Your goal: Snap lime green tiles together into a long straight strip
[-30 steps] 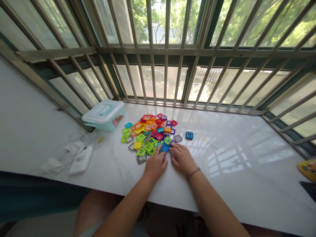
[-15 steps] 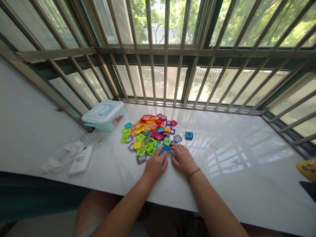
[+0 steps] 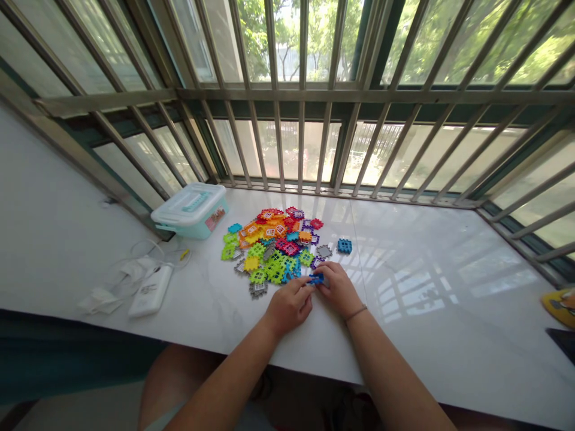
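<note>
Between my two hands is a blue toothed building piece (image 3: pixel 317 279), lifted at the near edge of a heap of colourful plastic building pieces (image 3: pixel 274 263). My right hand (image 3: pixel 336 288) pinches it from the right, thumb below and fingers above. From the left, my left hand (image 3: pixel 290 304) has its thumb and forefinger closed at the piece's left end; the fingertips partly hide it. The heap holds green, yellow, orange, red, purple and grey pieces, some with window grids. A separate blue window-grid block (image 3: pixel 344 245) rests to the right of the heap.
A pale turquoise lidded box (image 3: pixel 191 211) stands at the back left. Nearer lie a white power bank (image 3: pixel 151 291), cables and crumpled tissue (image 3: pixel 99 299). A yellow object (image 3: pixel 559 306) and a dark flat object (image 3: pixel 561 344) sit at the right edge. Metal window bars (image 3: pixel 300 143) border the white tabletop (image 3: pixel 417 281).
The blue piece has come off the heap's near edge and is now held between both hands. My left hand has shifted slightly right and toward me, its fingers closing.
</note>
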Demonstrator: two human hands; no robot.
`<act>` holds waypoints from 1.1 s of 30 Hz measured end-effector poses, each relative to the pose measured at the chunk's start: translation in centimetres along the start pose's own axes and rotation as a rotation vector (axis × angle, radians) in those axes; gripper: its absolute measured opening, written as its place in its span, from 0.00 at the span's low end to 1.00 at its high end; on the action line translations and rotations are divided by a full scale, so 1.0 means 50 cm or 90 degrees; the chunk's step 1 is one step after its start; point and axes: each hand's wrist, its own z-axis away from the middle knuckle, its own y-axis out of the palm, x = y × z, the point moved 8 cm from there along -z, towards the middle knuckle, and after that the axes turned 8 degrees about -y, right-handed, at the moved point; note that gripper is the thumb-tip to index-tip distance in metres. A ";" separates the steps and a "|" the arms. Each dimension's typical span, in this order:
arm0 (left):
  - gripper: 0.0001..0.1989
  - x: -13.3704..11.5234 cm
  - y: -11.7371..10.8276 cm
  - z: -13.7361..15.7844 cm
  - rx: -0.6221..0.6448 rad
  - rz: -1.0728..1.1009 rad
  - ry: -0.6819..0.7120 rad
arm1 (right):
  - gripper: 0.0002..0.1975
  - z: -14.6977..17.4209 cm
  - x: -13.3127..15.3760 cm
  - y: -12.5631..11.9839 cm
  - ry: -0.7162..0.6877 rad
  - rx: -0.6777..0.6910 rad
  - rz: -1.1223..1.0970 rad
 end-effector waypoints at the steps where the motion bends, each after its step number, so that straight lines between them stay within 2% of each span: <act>1: 0.12 0.006 -0.004 -0.002 -0.017 -0.022 -0.021 | 0.16 0.000 -0.002 -0.002 0.005 -0.010 -0.005; 5: 0.09 0.030 -0.015 -0.006 -0.082 -0.123 -0.125 | 0.12 0.002 -0.013 -0.007 0.035 -0.036 -0.033; 11: 0.12 0.054 -0.004 -0.009 -0.064 -0.207 -0.235 | 0.12 0.004 -0.022 -0.014 0.078 -0.055 -0.041; 17: 0.10 0.060 0.006 -0.011 -0.049 -0.190 -0.224 | 0.11 0.006 -0.023 -0.014 0.099 -0.060 -0.050; 26: 0.12 0.073 0.016 -0.008 -0.035 -0.174 -0.241 | 0.10 0.010 -0.028 -0.013 0.106 -0.058 -0.044; 33: 0.16 0.085 0.012 -0.003 -0.044 -0.209 -0.303 | 0.10 0.011 -0.027 -0.017 0.123 -0.066 -0.031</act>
